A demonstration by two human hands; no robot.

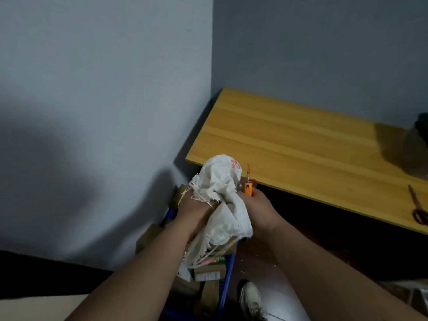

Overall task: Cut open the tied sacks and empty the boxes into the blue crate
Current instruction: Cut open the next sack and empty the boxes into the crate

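We have the white sack (222,198) bunched up between both hands, held over the blue crate (225,281) where boxes (209,273) already lie. Our left hand (196,208) grips the frayed cloth; our right hand (257,209) clasps the sack's other side along with an orange cutter (248,186) — blade up. This sack looks emptied, so next we likely drop it aside and reach for another. Scissors (418,208) rest on the table (301,140).

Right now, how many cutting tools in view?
2: an orange utility knife gripped in the right hand beside the sack, and scissors on the wooden table's right end. Others may be hidden.
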